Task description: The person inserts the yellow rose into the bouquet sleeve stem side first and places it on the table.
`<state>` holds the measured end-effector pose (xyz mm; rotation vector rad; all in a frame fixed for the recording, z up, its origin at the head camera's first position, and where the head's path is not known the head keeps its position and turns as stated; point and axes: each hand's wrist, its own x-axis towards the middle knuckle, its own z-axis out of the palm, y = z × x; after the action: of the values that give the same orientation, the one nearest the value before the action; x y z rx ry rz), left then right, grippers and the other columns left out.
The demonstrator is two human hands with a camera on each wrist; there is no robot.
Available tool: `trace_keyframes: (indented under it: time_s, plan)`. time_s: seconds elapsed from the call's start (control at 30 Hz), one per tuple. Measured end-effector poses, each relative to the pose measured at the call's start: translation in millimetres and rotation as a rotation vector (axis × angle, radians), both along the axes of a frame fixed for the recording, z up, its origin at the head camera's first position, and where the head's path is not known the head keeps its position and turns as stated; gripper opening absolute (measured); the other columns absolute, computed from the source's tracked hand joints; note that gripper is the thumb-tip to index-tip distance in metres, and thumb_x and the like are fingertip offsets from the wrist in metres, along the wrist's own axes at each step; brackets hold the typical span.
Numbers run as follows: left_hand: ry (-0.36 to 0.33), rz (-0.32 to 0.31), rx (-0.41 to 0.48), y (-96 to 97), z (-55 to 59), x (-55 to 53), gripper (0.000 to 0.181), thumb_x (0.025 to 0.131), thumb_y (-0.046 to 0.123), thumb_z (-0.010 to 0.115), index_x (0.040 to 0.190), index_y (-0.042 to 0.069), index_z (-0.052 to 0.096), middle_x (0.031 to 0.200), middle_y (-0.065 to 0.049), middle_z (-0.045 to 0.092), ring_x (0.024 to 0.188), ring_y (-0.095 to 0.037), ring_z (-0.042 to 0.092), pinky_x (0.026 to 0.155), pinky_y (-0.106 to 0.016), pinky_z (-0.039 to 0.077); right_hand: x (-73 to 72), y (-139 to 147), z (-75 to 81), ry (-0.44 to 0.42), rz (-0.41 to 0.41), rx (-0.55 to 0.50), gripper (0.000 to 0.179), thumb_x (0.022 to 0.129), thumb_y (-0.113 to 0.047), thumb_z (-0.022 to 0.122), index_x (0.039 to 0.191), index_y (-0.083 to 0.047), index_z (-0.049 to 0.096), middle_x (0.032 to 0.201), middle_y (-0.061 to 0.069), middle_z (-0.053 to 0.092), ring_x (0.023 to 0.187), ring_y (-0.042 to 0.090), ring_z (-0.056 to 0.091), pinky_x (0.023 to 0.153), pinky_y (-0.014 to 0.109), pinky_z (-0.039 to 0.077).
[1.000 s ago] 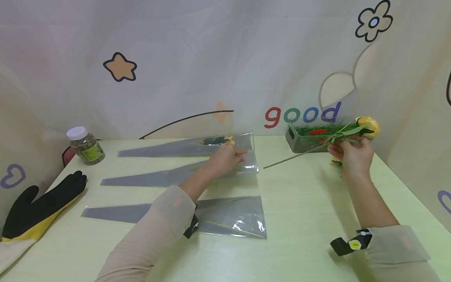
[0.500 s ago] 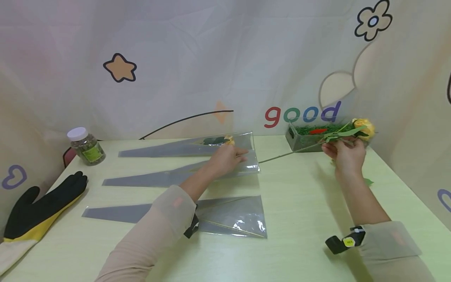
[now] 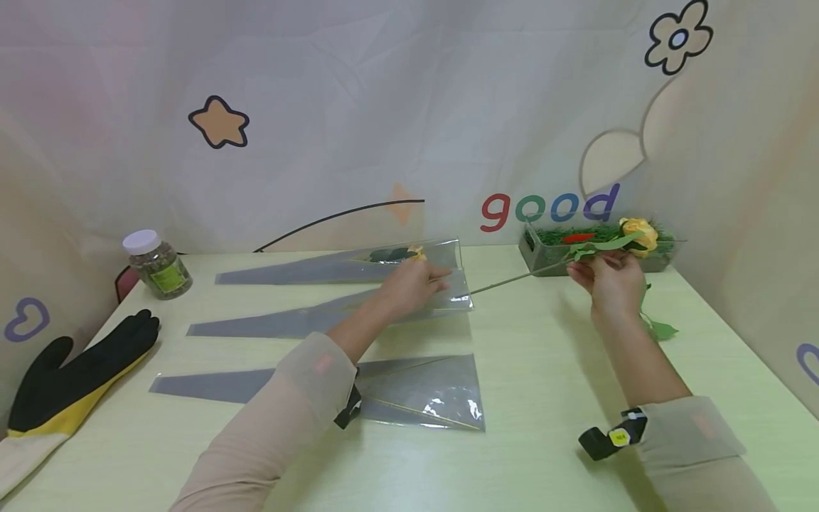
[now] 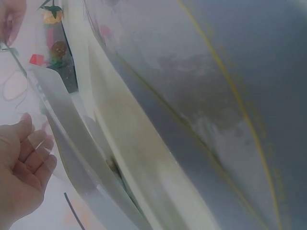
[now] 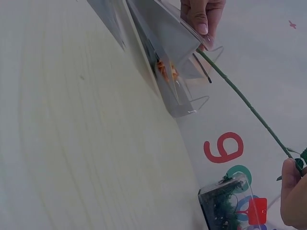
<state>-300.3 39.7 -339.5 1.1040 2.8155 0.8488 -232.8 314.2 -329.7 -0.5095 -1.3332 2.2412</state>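
Observation:
My right hand [image 3: 616,284] pinches a yellow artificial rose [image 3: 640,236] by its stem, just below the bloom and leaves. The green stem [image 5: 252,109] slants left, its end at the mouth of the middle clear-and-grey flower sleeve [image 3: 249,328]. At that mouth, my left hand [image 3: 409,288] holds the film's upper edge between thumb and fingers; the left wrist view shows the film lifted apart there. Behind it lies another sleeve [image 3: 288,272] with a yellow flower [image 3: 417,252] inside. The nearest sleeve [image 3: 422,391] lies flat, partly under my left forearm.
A clear box [image 3: 534,259] with green grass and a red piece stands at the back right. Green leaves [image 3: 662,330] lie beyond my right wrist. On the left are a lidded jar [image 3: 158,267] and a black-and-yellow glove [image 3: 83,373]. A printed cloth [image 3: 352,128] hangs behind the table.
My right hand has moved left with the rose, bringing the stem's end to the middle sleeve's mouth. Leaves on the table have come into view behind it. My left hand has stayed in place.

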Motion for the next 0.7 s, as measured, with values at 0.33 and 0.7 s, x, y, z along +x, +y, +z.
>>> trace_keyframes:
  time_s: [0.33,0.7]
  plan:
    - [0.004,0.0,-0.006,-0.2,1.8,0.5,0.031,0.09,0.017,0.061,0.119,0.006,0.063,0.11,-0.009,0.065,0.065,-0.007,0.05,0.054,-0.019,0.036,-5.9,-14,-1.1,-0.042,0.018,-0.004,0.01,0.094,0.002,0.043,0.097,-0.006,0.038,0.084,0.01,0.051,0.058,0.015,0.063,0.058,0.023,0.052]
    - [-0.031,0.011,0.015,-1.6,3.5,0.6,0.032,0.091,0.017,0.06,0.12,0.005,0.062,0.113,-0.009,0.063,0.047,-0.006,0.026,0.046,-0.019,0.027,-10.9,-28,-1.9,-0.044,0.038,0.002,0.011,0.094,0.003,0.043,0.1,-0.006,0.039,0.088,0.011,0.049,0.058,0.014,0.063,0.059,0.023,0.052]
